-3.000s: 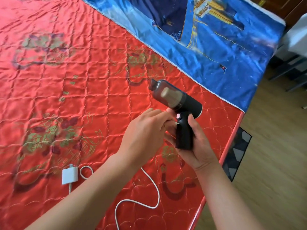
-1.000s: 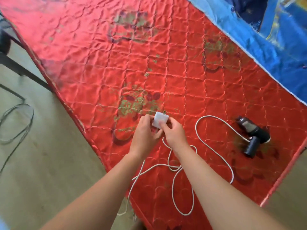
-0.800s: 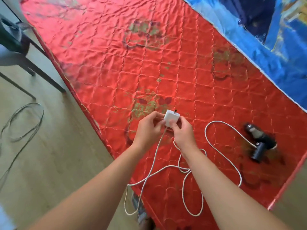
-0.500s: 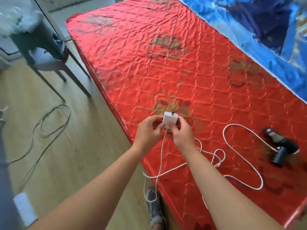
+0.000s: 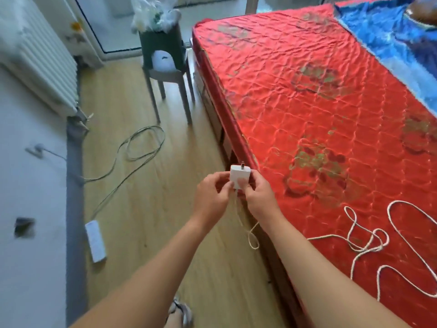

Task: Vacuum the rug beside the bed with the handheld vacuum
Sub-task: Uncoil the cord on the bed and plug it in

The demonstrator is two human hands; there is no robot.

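Single view for me: head-worn wide-angle, standing height, facing forward and steeply down. The left hand (image 5: 211, 197) and right hand (image 5: 260, 196) sit close, mid-frame, both pinching a white charger (image 5: 240, 176); forearms enter from the bottom edge. The mattress (image 5: 307, 102) takes the right side, floor (image 5: 146, 185) the middle, wall (image 5: 30, 256) and radiator (image 5: 35, 55) far left, blurred.

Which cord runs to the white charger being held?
The white cord looped on the red mattress reaches the charger; the grey cord lies on the floor.
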